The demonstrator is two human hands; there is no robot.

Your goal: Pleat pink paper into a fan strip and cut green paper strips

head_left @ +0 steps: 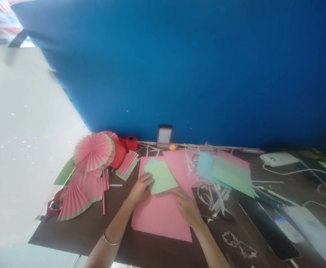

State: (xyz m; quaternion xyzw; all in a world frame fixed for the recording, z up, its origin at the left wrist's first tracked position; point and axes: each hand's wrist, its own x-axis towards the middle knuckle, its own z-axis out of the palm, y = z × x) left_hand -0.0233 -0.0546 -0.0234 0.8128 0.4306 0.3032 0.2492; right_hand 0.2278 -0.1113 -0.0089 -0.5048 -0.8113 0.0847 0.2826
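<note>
A light green sheet of paper (pixel 163 178) lies at a slant over a light blue sheet (pixel 151 161), of which only small parts show. Both rest on large pink sheets (pixel 163 219). My left hand (pixel 142 188) holds the green sheet at its left edge, fingers bent over it. Beside the sheet's lower right corner is my right hand (pixel 187 206), its fingers stretched out over the pink paper. To the left lie pleated pink paper fans (pixel 94 152) with green borders and a small folded pink strip (pixel 128 163).
More blue and green sheets (pixel 231 173) lie at the right, near white paper scraps (pixel 213 199). A phone (pixel 268 227), a bracelet (pixel 238 245), a white device with cables (pixel 278 159) and a red tape roll (pixel 131 143) are on the dark table. A blue wall (pixel 193 74) stands behind.
</note>
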